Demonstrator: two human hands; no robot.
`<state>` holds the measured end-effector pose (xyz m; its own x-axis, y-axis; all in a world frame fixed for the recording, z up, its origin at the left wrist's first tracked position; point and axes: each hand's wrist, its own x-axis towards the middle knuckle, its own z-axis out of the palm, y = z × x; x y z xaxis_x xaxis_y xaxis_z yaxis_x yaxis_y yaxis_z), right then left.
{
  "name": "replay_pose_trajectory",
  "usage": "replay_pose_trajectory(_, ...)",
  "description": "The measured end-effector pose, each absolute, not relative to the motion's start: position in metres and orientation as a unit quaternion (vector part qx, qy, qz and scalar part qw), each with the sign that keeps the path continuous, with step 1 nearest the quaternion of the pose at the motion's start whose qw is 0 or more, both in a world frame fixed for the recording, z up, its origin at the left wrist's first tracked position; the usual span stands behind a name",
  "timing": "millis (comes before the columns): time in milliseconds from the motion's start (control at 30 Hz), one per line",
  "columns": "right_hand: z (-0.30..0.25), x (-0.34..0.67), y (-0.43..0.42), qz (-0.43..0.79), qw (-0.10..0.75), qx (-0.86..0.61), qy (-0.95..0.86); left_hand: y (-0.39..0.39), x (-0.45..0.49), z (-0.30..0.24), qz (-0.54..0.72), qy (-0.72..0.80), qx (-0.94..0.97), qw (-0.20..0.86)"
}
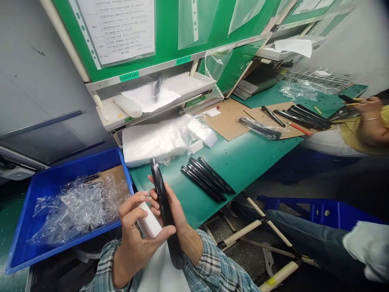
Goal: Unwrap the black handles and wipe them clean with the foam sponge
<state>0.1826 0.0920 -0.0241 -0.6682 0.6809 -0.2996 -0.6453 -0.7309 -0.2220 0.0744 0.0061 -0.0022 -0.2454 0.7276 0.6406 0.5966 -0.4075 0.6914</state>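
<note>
My left hand (133, 235) grips a white foam block (149, 222) between thumb and fingers. That block is beside a long, glossy black plastic strip (164, 202), and my left thumb tip reaches close to the strip. Wrapped around the strip from behind is my right hand (174, 207), holding it tilted above my lap. The strip tapers and has a small fitting at its upper end. Several similar black strips (209, 178) lie side by side on the green table (194, 215), to the right of my hands.
A blue bin (21, 239) with crumpled clear plastic bags (79, 207) stands at left. Behind my hands are white foam sheets (154, 140) and a small white block (195, 147). A shelf (194, 91) is above. At right, a co-worker's hand (369, 106) is near more black strips (306, 116).
</note>
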Motion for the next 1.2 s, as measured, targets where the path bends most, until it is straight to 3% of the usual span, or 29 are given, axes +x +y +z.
replay_pose_trajectory(167, -0.031, 0.179, 0.088, 0.922, 0.336, -0.192, -0.027, 0.025, 0.084, 0.012, 0.53, 0.536, 0.658, -0.009)
replay_pose_trajectory(367, -0.033, 0.179, 0.078, 0.902, 0.353, -0.228, -0.095, 0.033, 0.078, 0.012, 0.433, 0.514, 0.74, -0.015)
replay_pose_trajectory(567, -0.024, 0.182, 0.076, 0.923, 0.32, -0.207, -0.053, 0.017, 0.071, 0.004, 0.437, 0.526, 0.729, -0.033)
replay_pose_trajectory(667, -0.023, 0.182, 0.077, 0.932, 0.315, -0.18, -0.027, 0.013, 0.066, -0.002, 0.538, 0.538, 0.649, 0.013)
replay_pose_trajectory(800, -0.024, 0.186, 0.077, 0.921, 0.336, -0.192, -0.047, 0.02, 0.057, -0.006, 0.739, 0.481, 0.404, 0.243)
replay_pose_trajectory(900, -0.029, 0.189, 0.074, 0.921, 0.296, -0.227, -0.114, 0.028, 0.052, -0.005, 0.788, 0.417, 0.264, 0.369)
replay_pose_trajectory(1067, -0.035, 0.195, 0.071, 0.945, 0.184, -0.199, -0.185, 0.032, 0.044, -0.008, 0.801, 0.404, 0.249, 0.366)
replay_pose_trajectory(1200, -0.028, 0.194, 0.072, 0.928, 0.218, -0.226, -0.199, 0.031, 0.036, -0.017, 0.781, 0.417, 0.284, 0.368)
